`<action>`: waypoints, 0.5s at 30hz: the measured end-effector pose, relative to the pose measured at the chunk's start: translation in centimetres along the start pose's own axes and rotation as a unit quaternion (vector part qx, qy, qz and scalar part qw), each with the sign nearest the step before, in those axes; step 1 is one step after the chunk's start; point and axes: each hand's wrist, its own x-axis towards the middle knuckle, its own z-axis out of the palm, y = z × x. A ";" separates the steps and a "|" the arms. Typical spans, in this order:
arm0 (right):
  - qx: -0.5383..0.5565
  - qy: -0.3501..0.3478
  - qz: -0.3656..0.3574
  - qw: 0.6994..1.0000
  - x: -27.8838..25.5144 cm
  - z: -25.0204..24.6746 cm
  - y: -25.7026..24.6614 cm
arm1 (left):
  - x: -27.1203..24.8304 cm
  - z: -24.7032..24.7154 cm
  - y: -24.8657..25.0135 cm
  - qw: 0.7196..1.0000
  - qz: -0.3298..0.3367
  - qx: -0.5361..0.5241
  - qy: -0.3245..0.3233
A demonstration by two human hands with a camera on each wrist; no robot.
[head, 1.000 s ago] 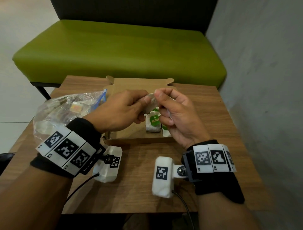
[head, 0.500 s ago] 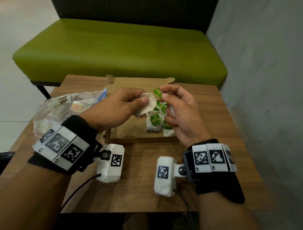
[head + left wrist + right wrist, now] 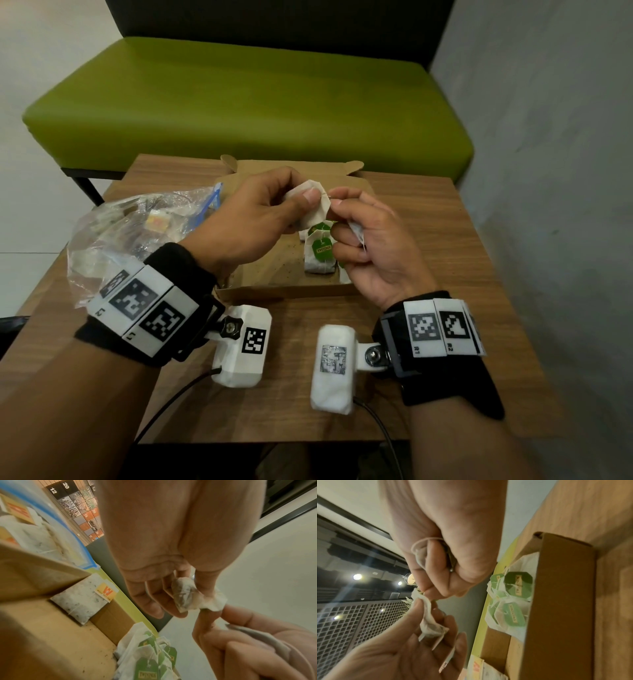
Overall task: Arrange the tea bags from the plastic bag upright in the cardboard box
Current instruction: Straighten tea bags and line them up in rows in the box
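Note:
Over the open cardboard box [image 3: 274,289], my left hand [image 3: 303,202] pinches a white tea bag [image 3: 317,212] between thumb and fingers. My right hand [image 3: 342,205] pinches the same bag's top edge with thumb and forefinger. Its lower fingers curl round a second white tea bag [image 3: 356,233]. In the left wrist view the pinched tea bag [image 3: 185,596] looks crumpled. Several tea bags with green tags [image 3: 320,253] stand upright at the box's right end. The plastic bag [image 3: 130,233] with more tea bags lies to the left of the box.
One tea bag with an orange tag [image 3: 82,601] leans against the box's far wall. The box sits on a small wooden table [image 3: 428,240]. Behind it stands a green bench [image 3: 239,102], and a grey wall [image 3: 548,171] runs along the right.
Both hands have risen a little above the box. The green tag seen between my right fingers half a second ago is now hidden, and the white bag has turned in my left hand.

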 end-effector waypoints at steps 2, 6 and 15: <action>0.016 -0.010 0.014 1.000 0.0 0.0 0.1 | 0.0 0.2 0.1 1.000 0.008 -0.004 0.019; 0.010 -0.025 0.024 0.999 0.0 0.2 0.3 | 0.3 0.7 -0.4 0.997 -0.002 -0.009 0.073; -0.006 -0.016 -0.021 1.000 -0.3 0.5 0.4 | 0.3 0.3 -0.1 0.989 0.039 0.060 0.128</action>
